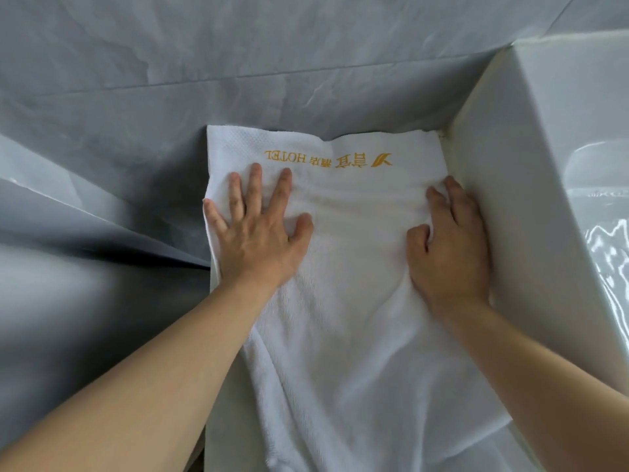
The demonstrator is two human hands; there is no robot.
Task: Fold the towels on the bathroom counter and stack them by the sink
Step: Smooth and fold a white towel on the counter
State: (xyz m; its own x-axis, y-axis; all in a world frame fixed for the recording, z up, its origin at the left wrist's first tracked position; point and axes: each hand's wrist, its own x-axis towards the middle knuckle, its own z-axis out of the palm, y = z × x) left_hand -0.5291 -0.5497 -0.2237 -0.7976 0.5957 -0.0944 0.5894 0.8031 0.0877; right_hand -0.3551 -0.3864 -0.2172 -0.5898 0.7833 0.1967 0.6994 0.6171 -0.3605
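Observation:
A white towel (343,301) with gold embroidered lettering near its far edge lies spread on the counter, its near part rumpled and hanging toward me. My left hand (258,229) lies flat on the towel's left side, fingers spread. My right hand (449,243) rests on the towel's right edge, fingers curled and pinching a fold of cloth, right beside the white sink (531,185). The towel's far edge touches the wall.
Grey marble-look wall tiles (238,63) rise behind and to the left of the towel. The sink's raised white side stands along the towel's right edge, and its basin (606,206) opens at the far right. A grey ledge (85,212) runs on the left.

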